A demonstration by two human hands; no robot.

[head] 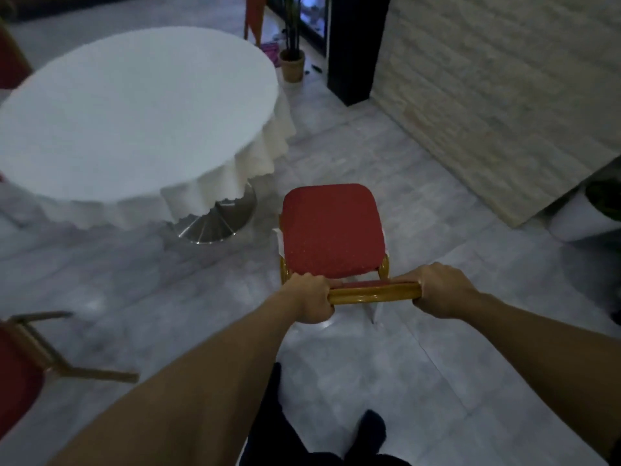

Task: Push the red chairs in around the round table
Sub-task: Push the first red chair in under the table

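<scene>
red upholstery covers the seat of the chair (331,228) standing on the grey tiled floor (420,364), directly ahead of the person. its frame is golden, and the top rail of the backrest (373,292) runs crosswise nearest the camera. the left hand (311,299) is closed around the left end of that rail, fingers curled under it, and the right hand (440,289) is wrapped around the right end in the same way, so both hands are clamped on the backrest with the bare golden bar showing between them. both forearms reach out from the lower edge of the view.

the round table (134,112), draped in a white cloth that hangs in scalloped folds, stands ahead and to the left, on a shiny metal pedestal base (215,220). the chair is near the table's right edge but apart from it, its seat not under the cloth.

part of a second red chair (23,358) with golden legs shows at the lower left edge. a potted plant (292,58) sits on the floor beyond the table, beside a dark pillar (356,45). a pale brick-textured wall (504,95) fills the right side. dark shoes (369,432) show at the bottom.
</scene>
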